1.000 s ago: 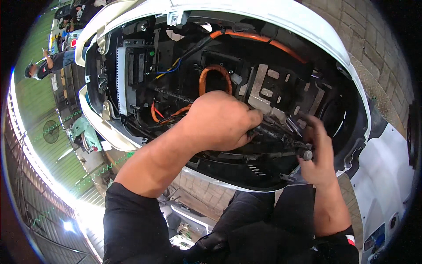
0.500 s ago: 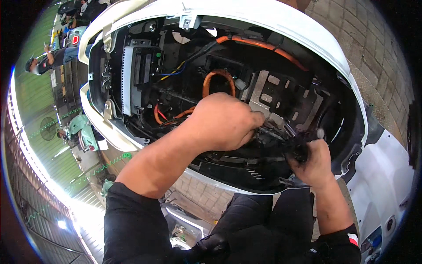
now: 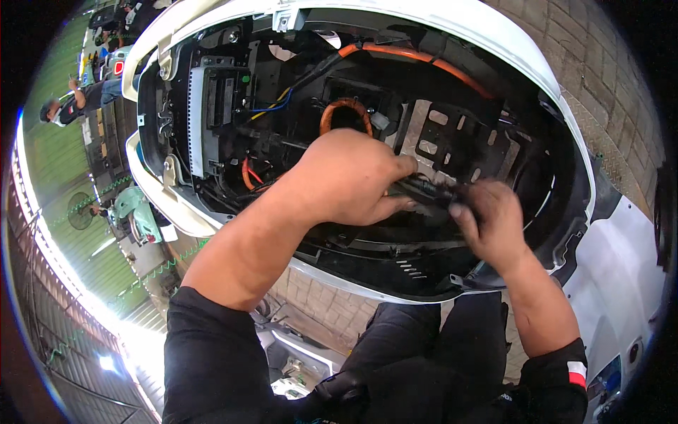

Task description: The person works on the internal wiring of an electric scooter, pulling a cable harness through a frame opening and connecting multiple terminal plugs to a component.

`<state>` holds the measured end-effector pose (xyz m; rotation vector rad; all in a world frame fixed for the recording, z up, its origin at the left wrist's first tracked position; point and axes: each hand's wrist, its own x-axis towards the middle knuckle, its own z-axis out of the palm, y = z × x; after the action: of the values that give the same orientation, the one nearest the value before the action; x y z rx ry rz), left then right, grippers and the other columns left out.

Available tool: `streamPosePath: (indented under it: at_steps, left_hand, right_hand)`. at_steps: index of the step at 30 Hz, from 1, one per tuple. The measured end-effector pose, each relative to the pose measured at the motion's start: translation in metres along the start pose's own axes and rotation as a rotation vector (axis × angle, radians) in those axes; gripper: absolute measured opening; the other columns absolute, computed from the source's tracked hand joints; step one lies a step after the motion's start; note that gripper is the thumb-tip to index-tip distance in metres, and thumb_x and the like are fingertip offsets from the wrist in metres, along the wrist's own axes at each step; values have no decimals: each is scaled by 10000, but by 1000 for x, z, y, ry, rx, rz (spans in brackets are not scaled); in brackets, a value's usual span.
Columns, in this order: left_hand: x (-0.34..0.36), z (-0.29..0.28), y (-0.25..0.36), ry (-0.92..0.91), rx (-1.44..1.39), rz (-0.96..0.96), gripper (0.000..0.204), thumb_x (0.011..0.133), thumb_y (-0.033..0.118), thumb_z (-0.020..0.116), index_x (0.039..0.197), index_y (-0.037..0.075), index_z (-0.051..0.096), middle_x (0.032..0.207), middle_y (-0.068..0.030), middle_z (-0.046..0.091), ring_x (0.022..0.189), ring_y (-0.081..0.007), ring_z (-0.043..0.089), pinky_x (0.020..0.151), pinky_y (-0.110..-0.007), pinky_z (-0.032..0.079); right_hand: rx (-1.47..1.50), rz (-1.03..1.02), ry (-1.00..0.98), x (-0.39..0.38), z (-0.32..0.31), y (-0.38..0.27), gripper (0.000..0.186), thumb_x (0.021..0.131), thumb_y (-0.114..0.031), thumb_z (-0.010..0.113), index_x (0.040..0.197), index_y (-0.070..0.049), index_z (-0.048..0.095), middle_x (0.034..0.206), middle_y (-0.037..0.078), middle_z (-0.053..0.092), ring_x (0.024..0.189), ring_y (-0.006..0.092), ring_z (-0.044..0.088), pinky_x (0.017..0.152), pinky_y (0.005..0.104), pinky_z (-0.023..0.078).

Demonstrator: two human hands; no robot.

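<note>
As the right hand (image 3: pixel 494 220) swings in nearer the left hand (image 3: pixel 353 177), the dark cable bundle (image 3: pixel 429 189) spans them over the white body shell's (image 3: pixel 452 18) opening: left pinching, right curled round its blurred end, seemingly concentrating work there.

black cable bundle (image 3: pixel 428 189), orange cable (image 3: pixel 424 61), white shell (image 3: pixel 470 25), red-and-white sleeve patch (image 3: pixel 577 374), green wall (image 3: pixel 44 159)

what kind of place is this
Probably a vehicle workshop: there's an opened white shell with an orange cable inside, a green scooter-like body farther off, and a fan at left.
</note>
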<state>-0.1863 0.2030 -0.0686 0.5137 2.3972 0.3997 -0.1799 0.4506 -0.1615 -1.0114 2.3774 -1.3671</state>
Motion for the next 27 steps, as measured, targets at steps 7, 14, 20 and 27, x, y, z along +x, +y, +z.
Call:
streamPosePath:
  at_steps: [7,14,20,27]
  left_hand:
    - [-4,-1,0,-64,76,-79,276,767,315,711,944,106,675,735,-122,652,736,-350,647,643,-469,500]
    - [-4,-1,-2,-50,63,-42,250,768,313,702,892,98,675,703,-121,642,712,-361,639,624,-473,497]
    - [-4,2,-7,103,30,-57,248,766,318,704,870,94,679,717,-119,646,723,-359,638,626,-465,497]
    - [-3,-1,-6,-25,26,-57,283,754,338,722,893,94,689,723,-120,648,732,-355,640,633,-463,499]
  right_hand:
    - [569,665,52,-17,-5,-9,239,899,-182,626,947,52,642,786,130,621,749,213,602,721,354,484]
    - [368,169,-512,3,-20,-9,269,677,-86,678,920,24,636,841,246,640,799,435,618,699,465,504]
    - [207,38,-286,-9,-16,-15,314,662,-130,754,933,-24,638,841,179,643,796,376,628,687,438,494]
    - [-12,10,77,0,-7,-11,355,747,-296,763,941,-38,615,806,141,622,745,363,601,654,416,471]
